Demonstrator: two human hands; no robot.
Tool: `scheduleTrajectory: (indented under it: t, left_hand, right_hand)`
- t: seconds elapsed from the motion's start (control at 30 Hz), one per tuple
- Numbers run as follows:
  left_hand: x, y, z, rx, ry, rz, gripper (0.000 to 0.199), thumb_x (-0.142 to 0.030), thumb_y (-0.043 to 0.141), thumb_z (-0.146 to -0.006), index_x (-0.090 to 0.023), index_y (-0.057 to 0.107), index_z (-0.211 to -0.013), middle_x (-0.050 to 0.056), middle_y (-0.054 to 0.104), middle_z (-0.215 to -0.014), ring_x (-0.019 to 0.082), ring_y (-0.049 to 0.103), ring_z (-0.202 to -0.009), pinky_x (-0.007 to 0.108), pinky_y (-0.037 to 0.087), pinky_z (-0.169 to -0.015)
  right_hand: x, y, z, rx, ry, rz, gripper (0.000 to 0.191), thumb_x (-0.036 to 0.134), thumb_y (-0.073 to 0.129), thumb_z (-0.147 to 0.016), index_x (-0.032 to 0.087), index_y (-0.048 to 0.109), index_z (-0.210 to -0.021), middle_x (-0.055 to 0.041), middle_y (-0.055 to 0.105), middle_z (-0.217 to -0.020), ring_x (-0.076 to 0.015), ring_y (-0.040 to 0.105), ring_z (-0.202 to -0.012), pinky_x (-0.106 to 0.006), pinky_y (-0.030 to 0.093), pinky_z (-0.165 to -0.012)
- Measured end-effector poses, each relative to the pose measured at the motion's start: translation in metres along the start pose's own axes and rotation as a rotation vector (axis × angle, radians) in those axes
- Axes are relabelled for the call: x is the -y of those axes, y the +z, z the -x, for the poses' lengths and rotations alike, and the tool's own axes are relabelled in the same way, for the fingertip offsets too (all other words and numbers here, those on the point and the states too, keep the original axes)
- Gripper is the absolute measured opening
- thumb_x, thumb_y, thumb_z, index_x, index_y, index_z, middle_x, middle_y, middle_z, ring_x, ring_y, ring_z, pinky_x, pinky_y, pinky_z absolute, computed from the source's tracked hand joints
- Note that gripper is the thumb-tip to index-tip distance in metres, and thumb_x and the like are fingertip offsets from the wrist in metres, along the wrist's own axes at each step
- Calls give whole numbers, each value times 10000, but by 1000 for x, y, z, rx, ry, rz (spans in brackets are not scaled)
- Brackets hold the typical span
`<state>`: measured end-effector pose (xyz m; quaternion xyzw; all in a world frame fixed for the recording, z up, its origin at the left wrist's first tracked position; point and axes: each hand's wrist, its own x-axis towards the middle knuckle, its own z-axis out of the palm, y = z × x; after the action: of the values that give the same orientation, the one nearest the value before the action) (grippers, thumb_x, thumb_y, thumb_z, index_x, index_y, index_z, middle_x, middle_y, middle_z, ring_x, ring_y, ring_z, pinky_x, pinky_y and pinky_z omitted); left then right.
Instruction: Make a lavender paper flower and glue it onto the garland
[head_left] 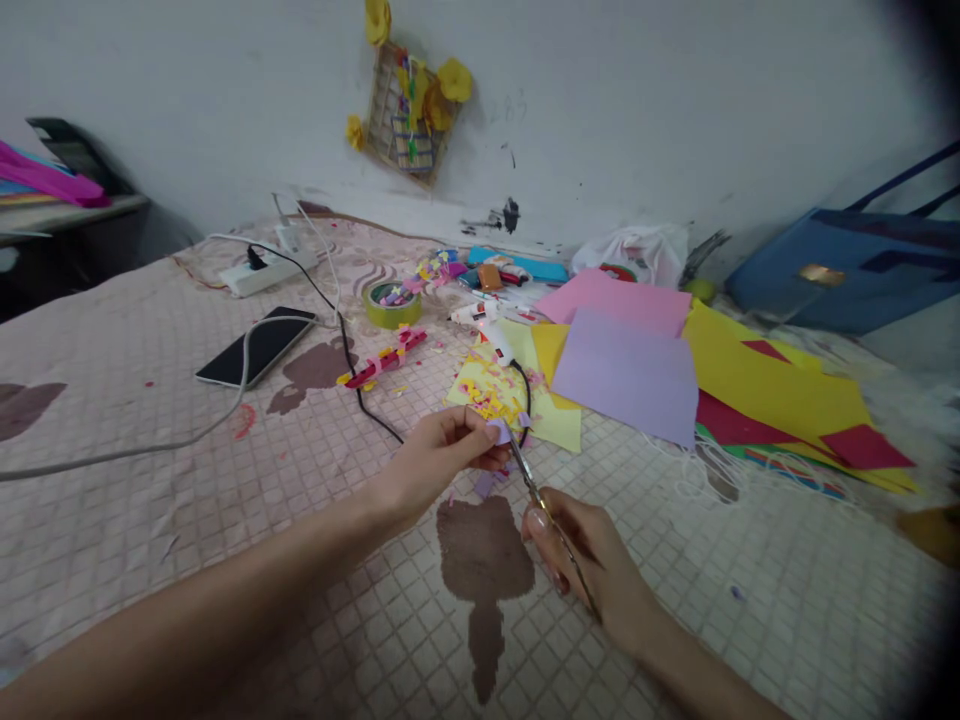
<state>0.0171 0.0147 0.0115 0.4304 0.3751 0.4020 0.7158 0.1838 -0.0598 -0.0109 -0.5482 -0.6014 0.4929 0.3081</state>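
Note:
Between the thumb and fingers of my left hand is a small piece of purple paper. My right hand is closed around a pair of scissors, whose blades point up and left and meet the edge of that piece. Just beneath, small purple scraps lie on the patterned cloth. Beyond my hands, a pale yellow sheet bears a heap of tiny yellow and pink cuttings. A white glue gun rests at its far side.
Sheets of purple paper, pink paper and yellow paper overlap at right, near a blue bag. At left are a phone, a power strip and trailing cables. A tape roll holds small paper pieces.

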Motion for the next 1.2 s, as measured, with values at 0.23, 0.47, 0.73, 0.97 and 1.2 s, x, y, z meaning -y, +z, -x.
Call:
scheduleTrajectory:
  t: [0.23,0.47,0.73,0.97,1.2]
  left_hand:
    - [1,1,0,-3,-3,0,167,-247,637,-740,-118,531,-735,22,640,-686,102,600,-647,264,476,-696]
    - [1,1,0,-6,-18,-4,171,-256,639,-740,-124,530,-730,19,639,-686,101,599,-646,253,473,-690]
    - [1,0,0,11,-9,10,151,-236,628,-748,-124,529,-731,21,638,-684,99,597,-638,251,474,-683]
    - [0,-1,0,21,-11,-2,160,-242,630,-745,-125,524,-716,17,633,-681,98,591,-638,257,467,-684]
    - [-1,-2,-1,34,-12,-11,175,-249,629,-746,-124,512,-712,17,632,-689,97,590,-644,258,464,-687]
  right_hand:
    - [1,1,-2,-7,-4,10,416,560,399,-835,195,447,-642,55,370,-468,-97,346,-421,-224,242,-396]
    - [-1,1,-1,-12,-8,-11,393,535,420,-839,199,448,-637,57,379,-457,-94,351,-411,-221,248,-393]
    - [2,1,-3,-16,-10,22,415,569,401,-826,205,428,-629,58,360,-453,-95,336,-404,-223,241,-385]
    - [2,2,-2,-27,-1,55,424,567,377,-836,208,403,-612,54,355,-450,-96,335,-403,-224,236,-384]
    - [4,2,-2,-36,7,87,431,555,383,-834,204,392,-584,56,359,-439,-88,342,-389,-212,253,-377]
